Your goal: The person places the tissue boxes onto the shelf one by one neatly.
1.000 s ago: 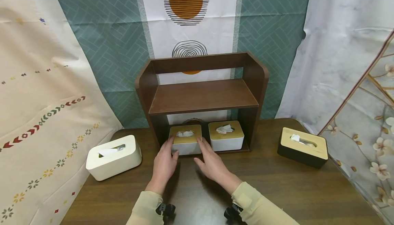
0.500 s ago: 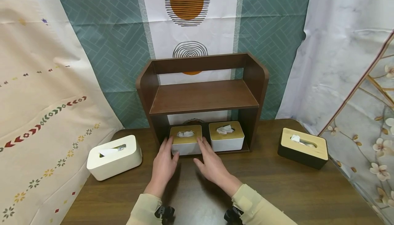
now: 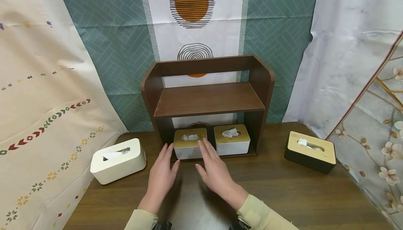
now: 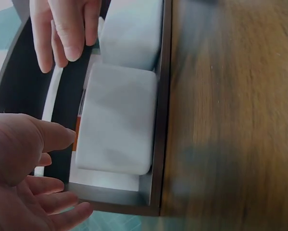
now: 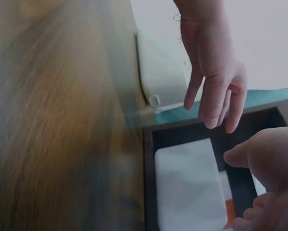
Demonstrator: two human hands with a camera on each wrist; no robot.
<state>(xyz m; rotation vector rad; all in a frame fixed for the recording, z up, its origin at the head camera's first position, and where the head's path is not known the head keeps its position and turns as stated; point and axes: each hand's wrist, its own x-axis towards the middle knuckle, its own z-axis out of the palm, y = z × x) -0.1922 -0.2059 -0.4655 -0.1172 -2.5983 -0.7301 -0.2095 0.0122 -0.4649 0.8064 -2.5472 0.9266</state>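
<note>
On the lower level of a brown shelf point(image 3: 209, 99), a white tissue box point(image 3: 189, 152) with a wood-look lid stands at the left. A similar tissue box point(image 3: 233, 148) is to its right. My left hand point(image 3: 161, 179) is in front of the left box's left corner, fingers extended and thumb apart. Fingertips of my right hand point(image 3: 218, 174) overlap the box's right front edge in the head view. In the left wrist view, a gap separates my left hand point(image 4: 26, 168) from the box's white front point(image 4: 117, 120). Neither hand grips anything.
A cream tissue box point(image 3: 118, 162) stands on the wooden table point(image 3: 283, 195) at left. At right stands a black tissue box point(image 3: 310, 151) with a light wood lid. The shelf's side panels point(image 3: 262, 93) flank the lower level. Patterned cloths point(image 3: 280, 30) hang behind and beside the table.
Both hands have come off the left tissue box; the left hand has drawn back leftward and spread from it. The box stays in place on the shelf.
</note>
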